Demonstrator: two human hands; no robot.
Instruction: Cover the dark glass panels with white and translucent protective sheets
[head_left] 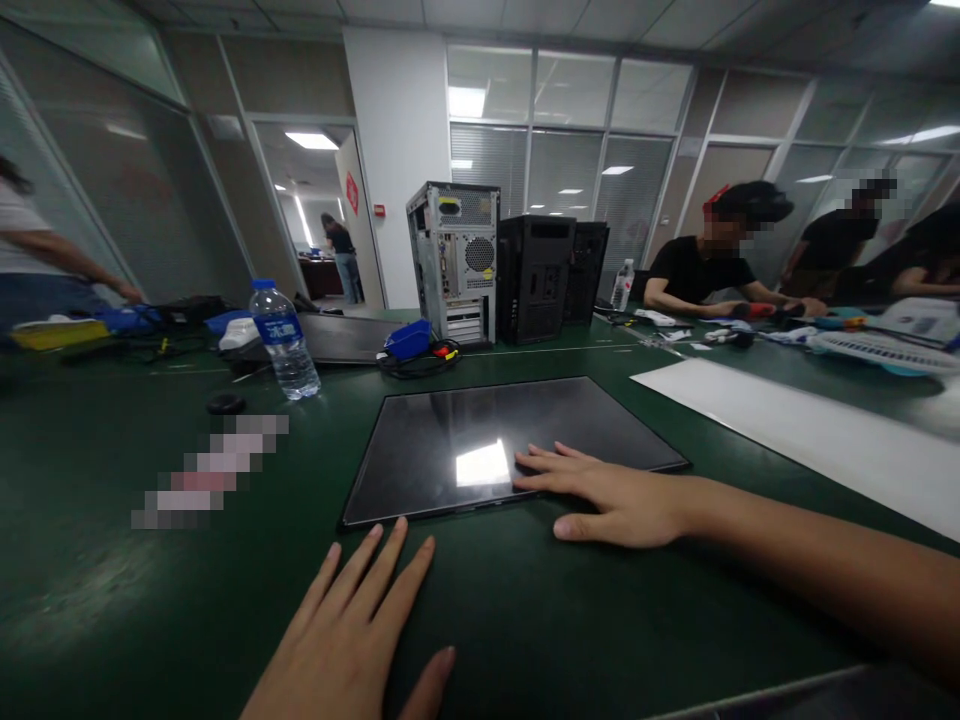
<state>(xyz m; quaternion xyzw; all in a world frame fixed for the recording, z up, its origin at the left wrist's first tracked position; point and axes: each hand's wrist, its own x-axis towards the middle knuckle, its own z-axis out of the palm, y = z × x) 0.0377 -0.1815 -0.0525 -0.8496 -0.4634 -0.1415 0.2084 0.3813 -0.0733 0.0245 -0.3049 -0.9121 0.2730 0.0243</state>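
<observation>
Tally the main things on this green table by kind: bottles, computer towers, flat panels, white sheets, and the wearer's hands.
Water bottles: 2, one near, one far
Computer towers: 3, silver, black, black behind
Dark flat panels: 1
White sheets: 1
Hands: 2, left hand, right hand
Total: 9
</observation>
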